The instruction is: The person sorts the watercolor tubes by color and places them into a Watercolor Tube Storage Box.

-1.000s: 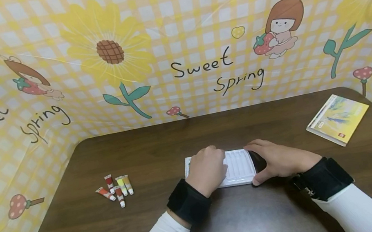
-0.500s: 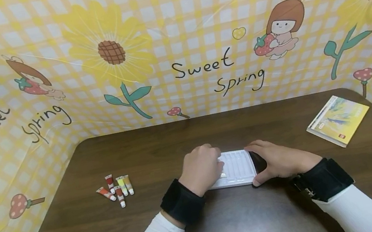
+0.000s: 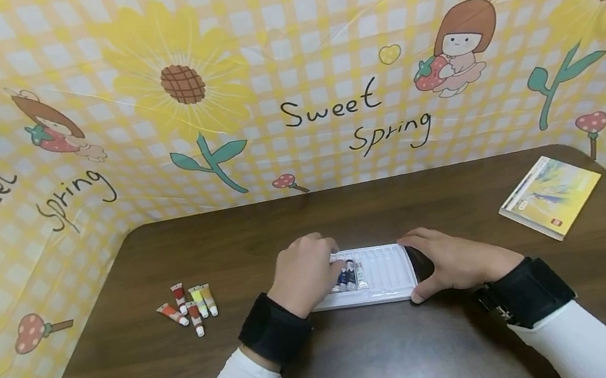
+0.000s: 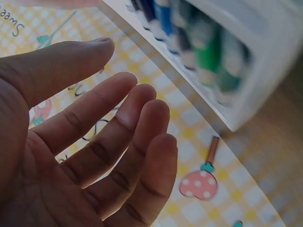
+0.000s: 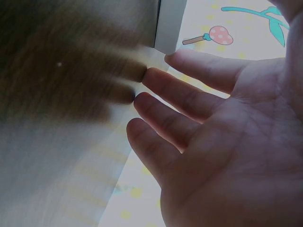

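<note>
A white slotted paint tray (image 3: 387, 272) lies on the table in front of me. Several paint tubes (image 3: 348, 274), dark blue among them, fill slots near its middle, while the right-hand slots hold nothing. My left hand (image 3: 305, 275) hovers over the tray's left part and covers it from the head view. In the left wrist view its fingers (image 4: 125, 99) are loosely bent, with nothing between them and the thumb; green tubes (image 4: 207, 52) show in the tray beyond. My right hand (image 3: 458, 257) holds the tray's right end between thumb and index finger.
To the left, several loose paint tubes (image 3: 195, 319) in red, orange, yellow and ochre lie on the brown table (image 3: 215, 245). A yellow-covered booklet (image 3: 551, 197) rests at the back right. Patterned yellow cloth (image 3: 312, 32) hangs around the table.
My left hand has moved left along the tray, bringing dark blue tubes and a pale one into sight. My right hand has stayed at the tray's right end.
</note>
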{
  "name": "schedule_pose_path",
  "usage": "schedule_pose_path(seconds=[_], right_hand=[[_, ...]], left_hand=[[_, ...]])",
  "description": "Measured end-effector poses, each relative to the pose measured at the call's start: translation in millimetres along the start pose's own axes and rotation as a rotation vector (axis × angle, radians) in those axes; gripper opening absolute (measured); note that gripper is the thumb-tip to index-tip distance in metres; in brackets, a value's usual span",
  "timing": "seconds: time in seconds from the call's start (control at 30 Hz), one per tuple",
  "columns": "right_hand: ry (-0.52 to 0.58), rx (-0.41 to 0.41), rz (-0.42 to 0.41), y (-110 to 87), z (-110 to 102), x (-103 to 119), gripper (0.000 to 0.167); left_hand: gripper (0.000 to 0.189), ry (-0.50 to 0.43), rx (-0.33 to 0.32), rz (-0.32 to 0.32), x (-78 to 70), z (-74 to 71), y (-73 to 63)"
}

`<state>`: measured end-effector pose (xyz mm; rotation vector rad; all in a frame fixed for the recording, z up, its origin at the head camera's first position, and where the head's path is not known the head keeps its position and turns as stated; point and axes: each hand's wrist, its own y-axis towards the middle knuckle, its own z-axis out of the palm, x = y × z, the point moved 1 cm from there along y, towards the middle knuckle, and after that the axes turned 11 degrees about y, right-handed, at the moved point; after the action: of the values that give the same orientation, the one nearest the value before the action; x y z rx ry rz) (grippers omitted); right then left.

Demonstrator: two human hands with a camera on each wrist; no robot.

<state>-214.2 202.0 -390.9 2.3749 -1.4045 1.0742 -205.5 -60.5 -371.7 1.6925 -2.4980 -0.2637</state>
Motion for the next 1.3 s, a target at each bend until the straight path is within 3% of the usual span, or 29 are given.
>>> schedule_pose_path(seconds=[0.5,0.87,1.07,1.3], right_hand=[[0.017,0.001,0.023,-1.5,0.7,-1.0,0.098],[0.001,0.005,0.019,-1.7,1.8,-1.2,0.099],[0.006,0.010,0.027,-1.4,1.2,0.6,0.100],[-0.001,0.006,0.012,-1.6,0.4,2.2,0.099]], left_hand=[[0.020,-0.008,0.038,-0.131,64.7,-2.9,-19.2],[0.020,-0.037,0.021,-0.198,133.5,-22.0,-43.9],[0.026,-0.063,0.097,-0.228,168.1,-29.0,-59.0],[0.026,-0.056,0.172,-0.196,185.6,-28.2,-74.4]])
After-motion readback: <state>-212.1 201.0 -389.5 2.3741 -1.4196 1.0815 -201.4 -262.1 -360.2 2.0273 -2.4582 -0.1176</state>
